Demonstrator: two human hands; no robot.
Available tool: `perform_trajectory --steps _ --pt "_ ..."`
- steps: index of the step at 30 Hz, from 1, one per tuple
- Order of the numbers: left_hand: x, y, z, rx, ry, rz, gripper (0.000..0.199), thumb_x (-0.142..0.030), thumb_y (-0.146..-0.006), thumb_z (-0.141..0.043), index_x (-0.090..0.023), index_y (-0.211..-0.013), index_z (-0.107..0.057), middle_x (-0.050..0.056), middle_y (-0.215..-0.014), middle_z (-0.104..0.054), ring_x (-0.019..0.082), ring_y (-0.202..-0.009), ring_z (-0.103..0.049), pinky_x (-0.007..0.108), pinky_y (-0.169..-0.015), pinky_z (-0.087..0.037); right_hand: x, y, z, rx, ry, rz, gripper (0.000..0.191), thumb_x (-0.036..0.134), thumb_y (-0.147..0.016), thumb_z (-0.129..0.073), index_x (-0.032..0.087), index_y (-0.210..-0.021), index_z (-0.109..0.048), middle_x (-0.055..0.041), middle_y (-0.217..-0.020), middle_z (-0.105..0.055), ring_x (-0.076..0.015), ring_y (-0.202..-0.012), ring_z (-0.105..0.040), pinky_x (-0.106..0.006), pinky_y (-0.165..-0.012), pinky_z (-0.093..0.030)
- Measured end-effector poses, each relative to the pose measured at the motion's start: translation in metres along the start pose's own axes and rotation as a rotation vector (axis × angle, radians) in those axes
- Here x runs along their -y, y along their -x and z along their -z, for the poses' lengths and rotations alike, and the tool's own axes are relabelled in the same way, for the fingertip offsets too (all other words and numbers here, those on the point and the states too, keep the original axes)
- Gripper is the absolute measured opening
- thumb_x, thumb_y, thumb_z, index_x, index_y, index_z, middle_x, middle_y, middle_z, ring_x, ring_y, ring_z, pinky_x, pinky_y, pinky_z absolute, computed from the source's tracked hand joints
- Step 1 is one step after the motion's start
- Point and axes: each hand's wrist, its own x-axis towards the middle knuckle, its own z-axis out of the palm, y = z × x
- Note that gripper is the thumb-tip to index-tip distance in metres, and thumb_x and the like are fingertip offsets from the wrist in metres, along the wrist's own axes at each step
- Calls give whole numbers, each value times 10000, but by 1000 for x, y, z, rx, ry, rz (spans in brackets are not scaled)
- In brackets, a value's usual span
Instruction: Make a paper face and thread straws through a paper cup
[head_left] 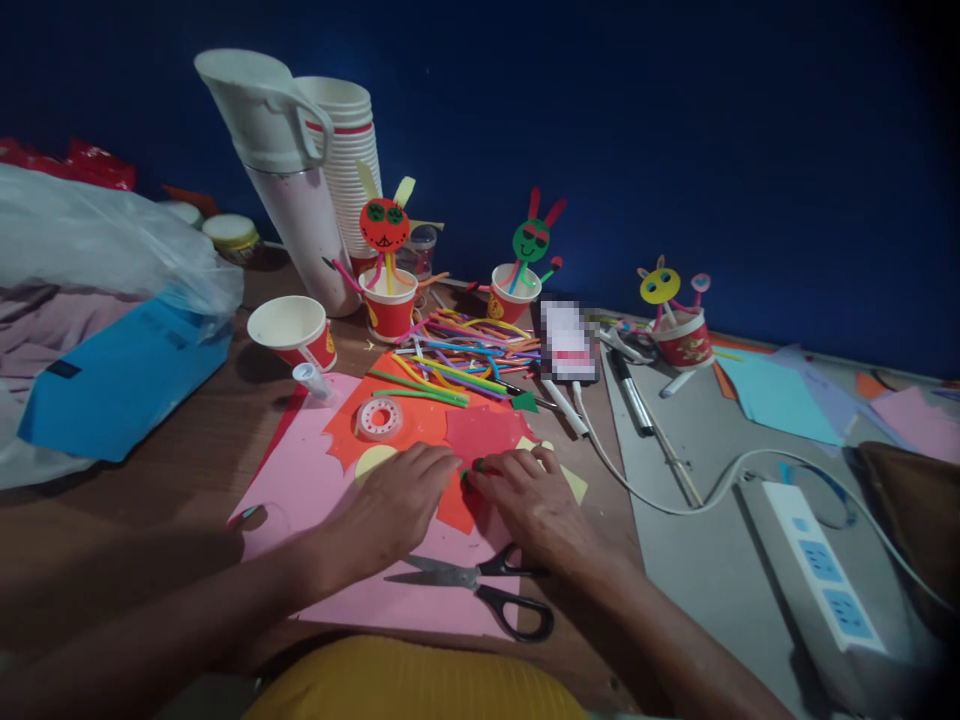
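Observation:
Over the orange paper [459, 508], my left hand [409, 492] and my right hand [529, 492] meet nearly fingertip to fingertip. A small green paper piece [466, 475] shows at my right fingertips, pinched there. My left fingers are closed together beside it; what they hold, if anything, is hidden. Black-handled scissors [469, 577] lie part-way open on the pink paper [330, 590], just below my hands. A roll of clear tape [379, 419] and a yellow paper circle [373, 461] lie by my left hand. Red paper [487, 432] lies just beyond my fingers.
Colourful pipe cleaners [465, 350] lie behind the papers. Paper-cup figures [390, 312] and a plain cup [289, 325] stand farther back, near a white thermos [300, 220] and stacked cups [341, 150]. A phone [568, 340], its cable, a marker [634, 392] and a power strip [817, 570] lie rightward.

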Motion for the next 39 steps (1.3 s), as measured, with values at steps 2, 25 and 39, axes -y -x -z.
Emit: perform_trajectory --steps 2,25,39 --pt "6 -2 9 -51 -8 38 318 -60 -891 -332 -132 -1098 -562 108 -1093 -576 208 -1015 -508 349 -912 -435 -1 0 -2 18 -26 -14 286 218 -890 -536 253 -1170 -580 -70 -1134 -637 -218 -962 -516 -386 -831 -286" --pt "-22 20 -4 309 -218 -27 422 -54 -772 -497 -176 -1176 -508 94 -1067 -540 248 -922 -473 375 -777 -422 -4 -3 -10 -47 -32 6 300 167 -889 -523 232 -1172 -597 -78 -1101 -621 -222 -953 -505 -351 -795 -363" --pt "-44 -20 -17 105 179 -169 217 -148 -912 -406 -187 -930 -618 69 -931 -566 191 -897 -499 316 -766 -424 -14 -1 1 -72 -167 22 341 183 -843 -592 191 -1184 -576 -85 -1098 -613 -212 -984 -525 -346 -847 -385"
